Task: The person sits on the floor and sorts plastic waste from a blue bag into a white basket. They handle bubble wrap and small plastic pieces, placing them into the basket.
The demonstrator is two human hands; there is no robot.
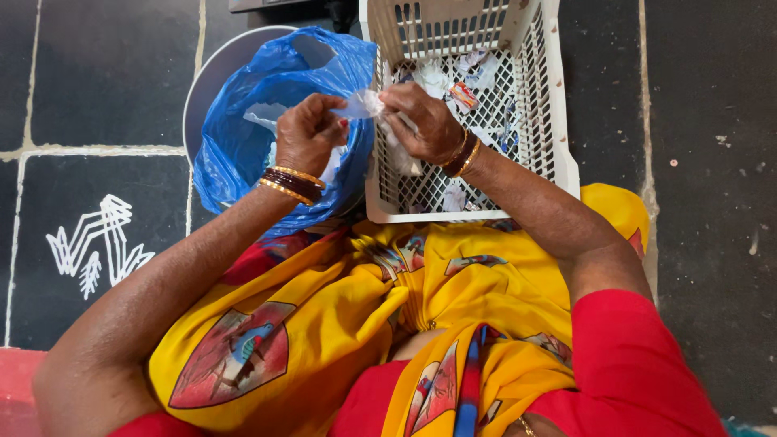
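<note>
There were two bare hands in view — the left hand (307, 129) and the right hand (421, 121) — and each wrist carried a small stack of gold and dark bangles (293, 184). One white perforated plastic basket (558, 154) stood beside one crumpled blue plastic bag (243, 121). The paper scraps (463, 95) in the basket were several — too small to count exactly.

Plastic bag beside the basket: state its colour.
Blue; the plastic bag shows best in the head view.

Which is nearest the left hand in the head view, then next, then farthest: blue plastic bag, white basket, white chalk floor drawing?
1. Blue plastic bag: directly under the left hand.
2. White basket: just to its right.
3. White chalk floor drawing: far lower left, on the dark tiles.
</note>
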